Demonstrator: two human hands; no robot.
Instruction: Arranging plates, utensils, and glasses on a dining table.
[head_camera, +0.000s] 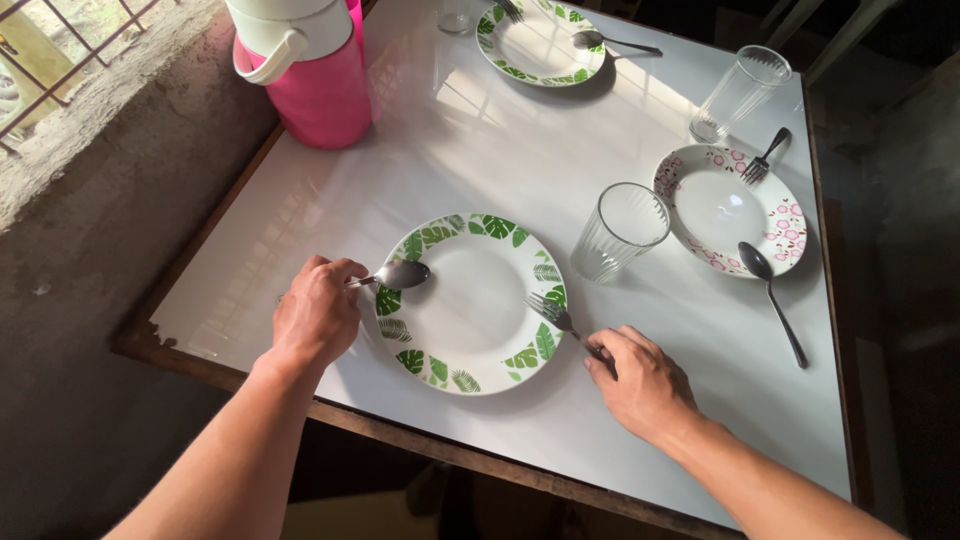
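Spoon (398, 275) pinched in my left hand (316, 312), bowl resting on the leaf-patterned plate (470, 300) rim; my right hand (640, 378) grips the fork (553, 313), I think. Two farther settings look finished; this one isn't.

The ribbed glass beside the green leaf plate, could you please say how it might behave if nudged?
The ribbed glass looks empty and tall, so it is probably light and may tip. On the smooth white table it would likely slide easily. Clear glass, so probably fragile.
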